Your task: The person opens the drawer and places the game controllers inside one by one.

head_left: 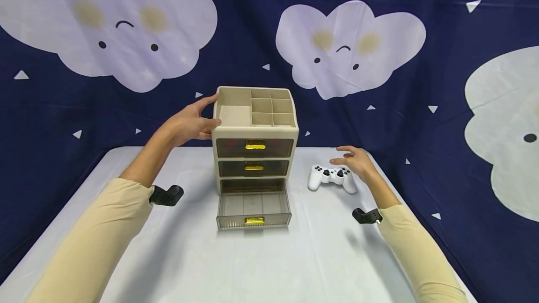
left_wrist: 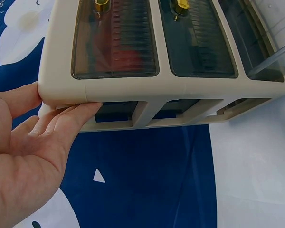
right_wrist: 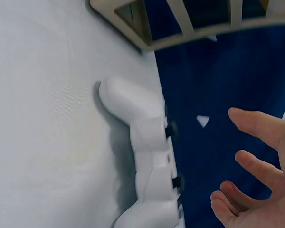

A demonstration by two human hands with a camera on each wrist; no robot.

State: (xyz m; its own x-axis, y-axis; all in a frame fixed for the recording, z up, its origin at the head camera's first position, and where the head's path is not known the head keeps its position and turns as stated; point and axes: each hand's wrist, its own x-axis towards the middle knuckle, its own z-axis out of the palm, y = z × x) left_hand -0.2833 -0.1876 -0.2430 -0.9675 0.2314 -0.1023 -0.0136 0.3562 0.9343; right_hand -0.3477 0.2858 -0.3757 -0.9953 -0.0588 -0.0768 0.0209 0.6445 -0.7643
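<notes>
A cream desktop drawer organizer (head_left: pixel 254 131) stands upright with its bottom clear drawer (head_left: pixel 254 204) pulled out; that drawer looks bare inside. My left hand (head_left: pixel 187 123) rests on its upper left corner, with fairly straight fingers against the side panel in the left wrist view (left_wrist: pixel 35 137). The two upper drawers are pushed in, and something reddish shows dimly behind the top drawer front (left_wrist: pixel 116 42). To the right of the organizer, a white game controller (head_left: pixel 331 177) lies on the table. Just above it hovers my right hand (head_left: pixel 355 162), its fingers spread and apart from the controller (right_wrist: pixel 152 156).
The white-covered table (head_left: pixel 185 256) ends at a dark blue cloud-patterned curtain (head_left: pixel 248 27) behind and beside it. Divided compartments (head_left: pixel 273 106) form the organizer's top. Black wrist devices (head_left: pixel 167 195) sit on both forearms.
</notes>
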